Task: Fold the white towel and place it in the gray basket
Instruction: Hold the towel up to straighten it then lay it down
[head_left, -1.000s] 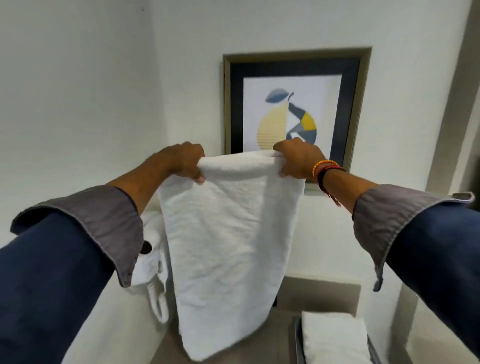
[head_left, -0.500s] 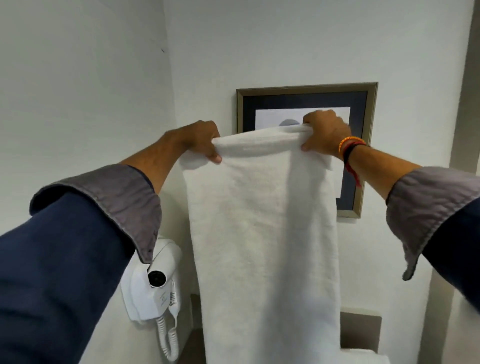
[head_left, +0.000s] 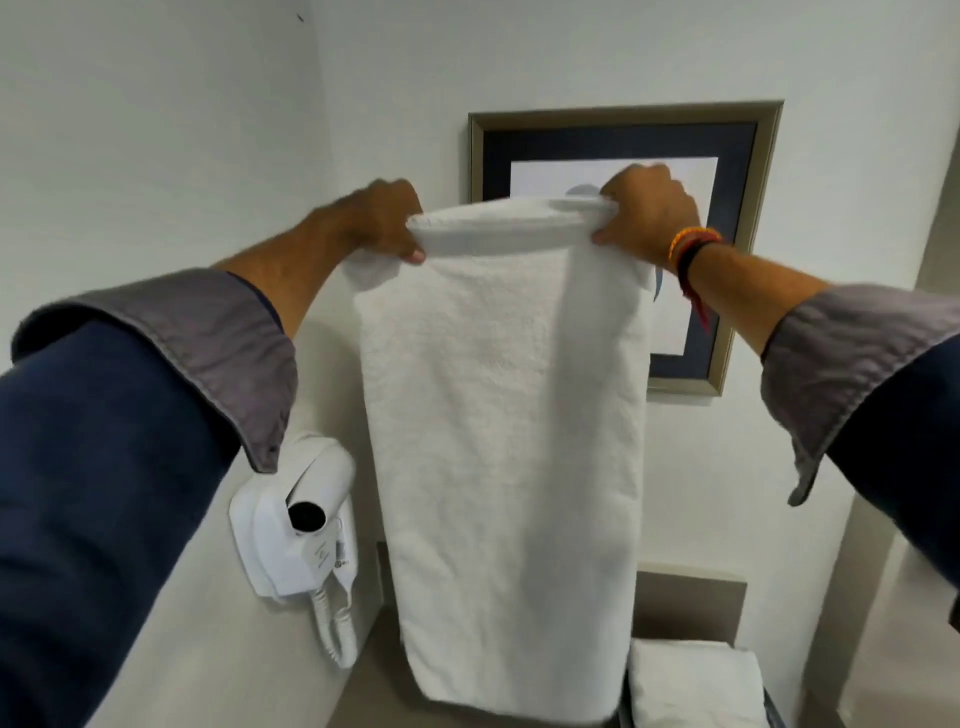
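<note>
Single head view, facing a wall corner, tilted slightly up; framed picture (head_left: 737, 260) sits upper centre-right, close. Hair dryer (head_left: 301, 525) below-left of it, arms reaching in from the bottom corners.

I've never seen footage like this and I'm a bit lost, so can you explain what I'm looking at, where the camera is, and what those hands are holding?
There is no machine here. The camera is worn on a person's head, looking forward and down, so the two arms reaching out from the bottom corners are the wearer's own. There is only this one view.

The left hand and the right hand each grip an upper corner of a white towel, holding it up in front of a wall so it hangs straight down. It looks doubled over lengthwise.

Behind it hangs a framed picture, partly hidden. On the left wall is a white hair dryer with a coiled cord. At the bottom right lies another folded white towel, apparently in a dark container whose edge barely shows.
</note>
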